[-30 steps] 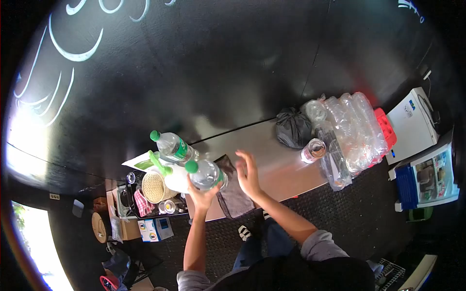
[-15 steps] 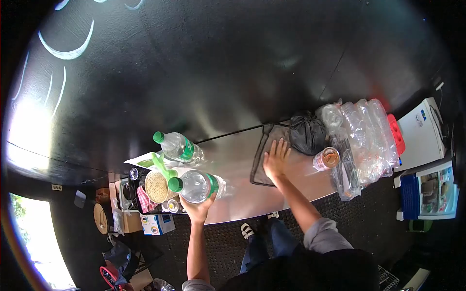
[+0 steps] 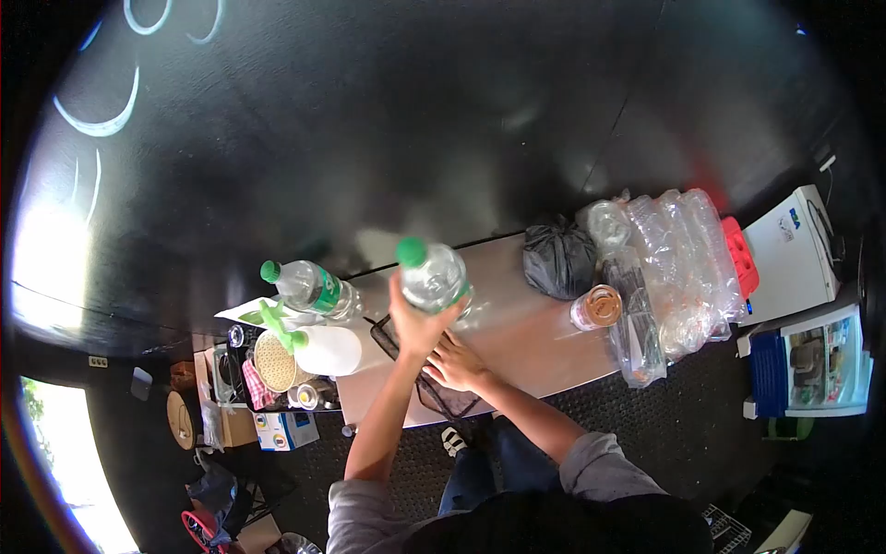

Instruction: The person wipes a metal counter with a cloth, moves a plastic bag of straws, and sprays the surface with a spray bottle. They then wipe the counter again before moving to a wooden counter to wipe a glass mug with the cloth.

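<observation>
One held bottle [image 3: 436, 280], cap [image 3: 412, 250] upper-left, axis diagonal

Gripped bottle [image 3: 432, 275]: label partly obscured by left hand [image 3: 417, 323]. Dark cloth [image 3: 448, 399]: partly covered by right hand [image 3: 457, 366]. Jar [image 3: 600, 307], three o'clock: print illegible. White wall marking [image 3: 148, 13], between ten and eleven o'clock: cut off by top edge.

dim interior, daylight blown out at left, soft glare on wall, edges curved, corners black.

Left hand [image 3: 417, 325] around green-capped bottle [image 3: 433, 278]
</observation>
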`<act>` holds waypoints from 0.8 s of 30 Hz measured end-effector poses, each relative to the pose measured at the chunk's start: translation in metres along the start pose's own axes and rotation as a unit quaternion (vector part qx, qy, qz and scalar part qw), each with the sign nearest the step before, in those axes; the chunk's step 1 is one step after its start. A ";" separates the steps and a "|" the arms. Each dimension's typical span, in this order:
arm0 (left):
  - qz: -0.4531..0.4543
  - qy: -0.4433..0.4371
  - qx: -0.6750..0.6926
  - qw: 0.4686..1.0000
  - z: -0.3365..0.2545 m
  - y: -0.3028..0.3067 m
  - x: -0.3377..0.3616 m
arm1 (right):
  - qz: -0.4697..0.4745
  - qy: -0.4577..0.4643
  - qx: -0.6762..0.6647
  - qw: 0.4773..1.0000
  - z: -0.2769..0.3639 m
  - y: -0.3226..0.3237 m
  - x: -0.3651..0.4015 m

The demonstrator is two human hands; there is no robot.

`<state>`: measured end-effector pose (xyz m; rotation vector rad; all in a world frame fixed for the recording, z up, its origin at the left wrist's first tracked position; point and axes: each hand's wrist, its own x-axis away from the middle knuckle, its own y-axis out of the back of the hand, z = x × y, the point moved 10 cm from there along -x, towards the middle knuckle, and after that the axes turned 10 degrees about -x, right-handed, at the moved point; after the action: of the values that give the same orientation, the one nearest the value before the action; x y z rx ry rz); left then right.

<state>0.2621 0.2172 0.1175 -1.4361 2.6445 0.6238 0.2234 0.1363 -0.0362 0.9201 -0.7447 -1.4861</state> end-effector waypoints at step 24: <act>-0.066 -0.212 -0.189 0.956 -0.056 -0.003 -0.010 | 0.022 -0.018 -0.022 0.999 -0.029 0.013 0.013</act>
<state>0.2772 0.2023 0.1708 -1.3478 2.1559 1.3109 0.2547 0.1237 -0.0404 0.8409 -0.7500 -1.4780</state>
